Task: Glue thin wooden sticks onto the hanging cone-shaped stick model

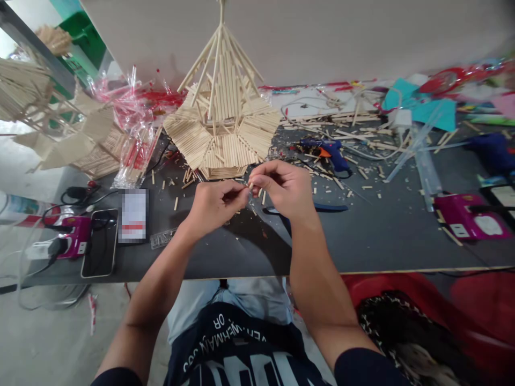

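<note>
My left hand (pixel 215 205) and my right hand (pixel 281 187) meet above the dark table (pixel 382 236), both pinched closed on a small wooden stick piece (pixel 249 186) held between the fingertips. Just behind them stands a lantern-shaped model (pixel 221 123) built of many pale wooden sticks, with a pointed top and flared panels. Short stick offcuts (pixel 177 202) lie scattered on the table around my hands.
A blue glue gun (pixel 328 150) lies right of the model amid stick scraps. Blue-handled cutters (pixel 330 207) rest under my right wrist. A phone (pixel 100 242) and magenta chargers (pixel 74 238) sit at left, a magenta box (pixel 469 217) at right, another stick model (pixel 60 134) far left.
</note>
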